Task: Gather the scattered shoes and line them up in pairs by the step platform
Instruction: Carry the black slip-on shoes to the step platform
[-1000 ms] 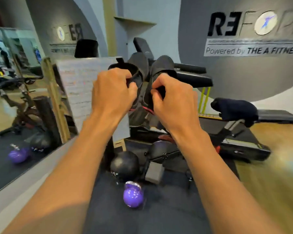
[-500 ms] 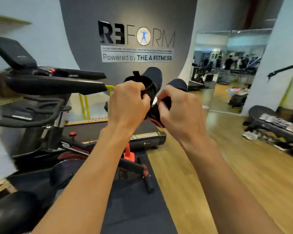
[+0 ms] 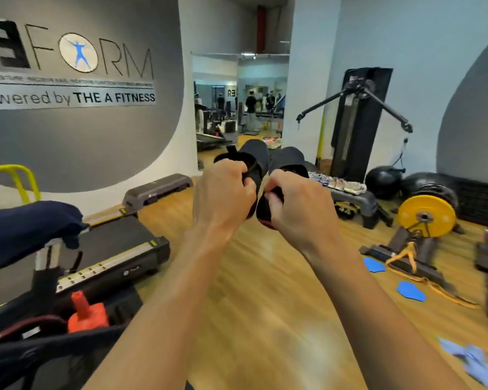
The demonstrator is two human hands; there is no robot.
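Observation:
I carry two black shoes at chest height in the middle of the view. My left hand [image 3: 223, 192] grips the left black shoe [image 3: 254, 159] by its heel opening. My right hand [image 3: 296, 204] grips the right black shoe [image 3: 289, 161], whose red-edged sole shows below my fingers. Both toes point away from me. Straight ahead stands a grey step platform [image 3: 358, 201] with several light sneakers [image 3: 338, 184] in a row on top. A second grey step platform [image 3: 155, 190] lies by the left wall.
A treadmill [image 3: 116, 249] and an exercise bike [image 3: 26, 240] fill the left side. A yellow weight plate [image 3: 426, 212], black balls [image 3: 383, 178], a cable machine [image 3: 355, 122], blue pads [image 3: 410, 289] and an orange strap [image 3: 434, 288] sit at right. Wooden floor [image 3: 265, 291] lies between.
My view has swung right, from the bike and kettlebells toward the open floor and the step platform with sneakers. Both hands still hold the black shoes.

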